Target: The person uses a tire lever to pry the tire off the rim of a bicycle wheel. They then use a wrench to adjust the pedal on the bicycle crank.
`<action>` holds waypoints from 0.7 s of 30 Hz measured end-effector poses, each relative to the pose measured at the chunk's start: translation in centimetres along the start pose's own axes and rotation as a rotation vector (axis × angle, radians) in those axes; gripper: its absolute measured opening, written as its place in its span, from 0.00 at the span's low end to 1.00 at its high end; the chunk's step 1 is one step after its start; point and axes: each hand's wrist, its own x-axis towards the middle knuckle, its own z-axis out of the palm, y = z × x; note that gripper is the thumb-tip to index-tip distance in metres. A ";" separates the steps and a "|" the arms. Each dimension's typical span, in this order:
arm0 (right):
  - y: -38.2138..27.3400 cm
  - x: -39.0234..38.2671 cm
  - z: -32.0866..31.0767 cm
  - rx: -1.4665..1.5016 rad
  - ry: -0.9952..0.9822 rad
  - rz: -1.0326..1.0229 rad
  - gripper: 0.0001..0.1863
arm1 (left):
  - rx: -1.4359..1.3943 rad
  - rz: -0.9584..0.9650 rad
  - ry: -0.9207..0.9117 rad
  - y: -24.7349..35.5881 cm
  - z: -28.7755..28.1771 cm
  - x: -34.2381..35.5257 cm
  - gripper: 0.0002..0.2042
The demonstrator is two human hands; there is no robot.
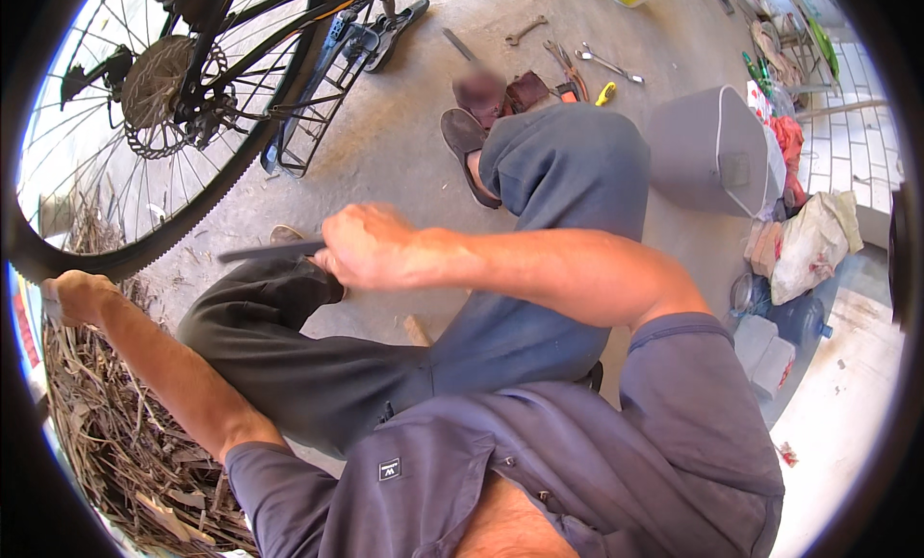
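My right hand (371, 245) is closed around one end of a dark flat bar (265, 252), which points left toward the bicycle wheel. The bar's exact kind is unclear. At the far left, my left hand (82, 298) is curled beside the lower edge of the black tire (192, 233). Something pale shows at its fingers, too small to name. The spoked bicycle wheel (197, 159) carries a brake disc (159, 87) and fills the upper left.
A black rack (313, 125) adjoins the wheel. On the concrete floor lie a wrench (526, 31), pliers (568, 72), a double-ended wrench (608, 64) and a yellow-handled tool (605, 94). A grey bin (698, 144) stands right of my knee. Dry twigs (125, 423) pile up at lower left.
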 end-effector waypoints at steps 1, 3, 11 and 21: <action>-0.2 0.5 -0.4 -0.017 0.017 -0.008 0.17 | 0.064 0.246 0.022 -2.7 0.1 2.6 0.15; 0.6 1.2 -1.6 -0.066 0.047 0.008 0.17 | 0.111 0.587 -0.025 -5.7 0.5 4.2 0.15; 3.2 2.0 -4.6 -0.224 0.157 0.134 0.13 | -0.508 0.245 -0.178 13.9 -6.3 -9.5 0.15; 6.8 -0.9 -11.9 -0.548 0.161 -0.104 0.08 | -0.805 0.637 -0.532 19.1 -3.8 -19.3 0.13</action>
